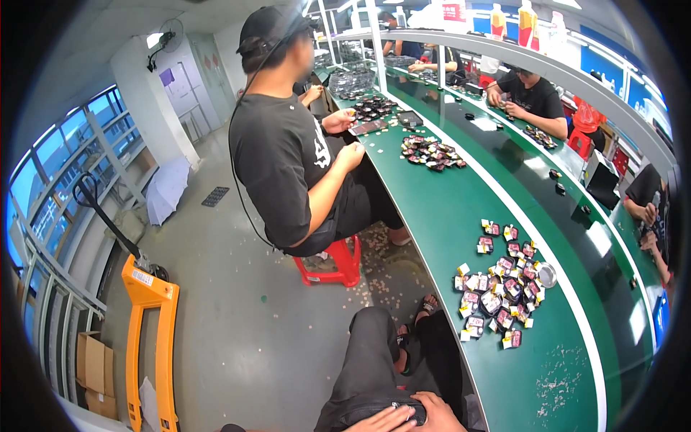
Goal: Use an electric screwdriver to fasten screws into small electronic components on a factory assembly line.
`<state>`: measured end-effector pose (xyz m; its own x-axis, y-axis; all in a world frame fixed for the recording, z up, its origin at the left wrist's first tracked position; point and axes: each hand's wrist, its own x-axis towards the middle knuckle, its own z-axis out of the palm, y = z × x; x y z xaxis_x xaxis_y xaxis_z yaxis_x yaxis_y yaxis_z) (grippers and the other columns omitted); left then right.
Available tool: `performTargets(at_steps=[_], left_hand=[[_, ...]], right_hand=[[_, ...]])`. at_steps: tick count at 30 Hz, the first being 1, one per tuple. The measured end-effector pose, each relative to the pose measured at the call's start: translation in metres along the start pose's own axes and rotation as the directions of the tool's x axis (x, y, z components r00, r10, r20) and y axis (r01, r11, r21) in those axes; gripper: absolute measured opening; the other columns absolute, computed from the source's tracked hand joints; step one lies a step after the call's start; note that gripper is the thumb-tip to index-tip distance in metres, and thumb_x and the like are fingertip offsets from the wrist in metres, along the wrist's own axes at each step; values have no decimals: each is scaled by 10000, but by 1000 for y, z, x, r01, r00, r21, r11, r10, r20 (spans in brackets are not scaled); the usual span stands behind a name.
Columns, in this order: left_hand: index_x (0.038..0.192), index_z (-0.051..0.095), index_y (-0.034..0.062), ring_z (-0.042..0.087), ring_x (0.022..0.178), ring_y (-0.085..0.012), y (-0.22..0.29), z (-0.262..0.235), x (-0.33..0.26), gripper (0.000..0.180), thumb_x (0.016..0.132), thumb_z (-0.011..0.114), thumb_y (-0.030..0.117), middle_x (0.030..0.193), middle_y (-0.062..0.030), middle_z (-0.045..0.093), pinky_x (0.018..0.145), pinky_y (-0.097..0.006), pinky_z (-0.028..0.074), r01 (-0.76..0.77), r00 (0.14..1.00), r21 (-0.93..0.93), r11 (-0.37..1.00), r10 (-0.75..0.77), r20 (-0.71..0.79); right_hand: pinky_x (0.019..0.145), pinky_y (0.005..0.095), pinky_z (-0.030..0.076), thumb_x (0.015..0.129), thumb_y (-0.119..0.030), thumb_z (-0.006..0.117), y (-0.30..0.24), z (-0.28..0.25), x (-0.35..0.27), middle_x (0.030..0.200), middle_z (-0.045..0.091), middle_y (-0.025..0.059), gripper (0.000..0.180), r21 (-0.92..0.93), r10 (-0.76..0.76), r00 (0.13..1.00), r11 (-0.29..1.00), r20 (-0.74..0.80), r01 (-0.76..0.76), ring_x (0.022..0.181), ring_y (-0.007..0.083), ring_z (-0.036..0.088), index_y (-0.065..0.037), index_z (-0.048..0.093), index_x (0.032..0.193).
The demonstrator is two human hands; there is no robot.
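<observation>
Resting left hand [389, 420], fingers straight, and right hand [437, 415], grip unclear, near-left of black cases [512, 289], right nearer

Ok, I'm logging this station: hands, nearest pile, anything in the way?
Left hand and right hand close together at lap, grip unclear. Small black labelled pieces heaped on green bench, neither hand touching. White scraps scattered nearby.

Small black cases [512, 289], white-and-red labels, yellow-and-white tabs. Loose cluster on green worktop [497, 381], mixed angles, some overlapping, mostly label-up. Open or closed: probably closed, too small to tell.
</observation>
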<state>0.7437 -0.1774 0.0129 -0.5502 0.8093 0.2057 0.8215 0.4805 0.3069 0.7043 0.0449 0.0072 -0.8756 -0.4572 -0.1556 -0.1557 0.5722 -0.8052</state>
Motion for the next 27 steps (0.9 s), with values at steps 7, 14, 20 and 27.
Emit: performTargets(at_steps=[7,14,20,27], left_hand=[[1442,360,-6,267,1415,-435,-1,42,24,802,797,647,377,1470,-299,339,1141,-581,220,12,996,17,1000,-13,89],[1403,405,-11,315,1355,-512,-8,64,39,817,775,640,454,1408,-360,368,1088,-639,259,-80,995,313,946,59,77],[1389,440,20,414,1290,-491,-12,64,39,805,791,609,531,1388,-331,419,1067,-616,306,-93,995,291,952,75,72],[1345,495,50,528,1212,-387,-15,68,43,694,806,572,479,1373,-279,478,1033,-507,396,-22,996,206,978,39,-82]], right_hand=[[1060,413,402,684,-310,842,50,-6,-6,1358,496,223,795,224,-144,987,966,65,126,1260,365,498,13,491,1320],[1066,362,391,869,-277,698,85,-5,-11,1337,540,173,557,599,-99,995,798,31,61,1257,276,505,-2,515,1318],[1057,345,399,952,-252,600,117,11,-19,1304,566,155,446,841,161,973,493,165,-224,1231,251,520,-7,520,1316],[968,350,428,963,-189,548,99,2,-13,1074,642,110,319,733,222,975,659,24,-168,1008,196,601,1,559,1219]])
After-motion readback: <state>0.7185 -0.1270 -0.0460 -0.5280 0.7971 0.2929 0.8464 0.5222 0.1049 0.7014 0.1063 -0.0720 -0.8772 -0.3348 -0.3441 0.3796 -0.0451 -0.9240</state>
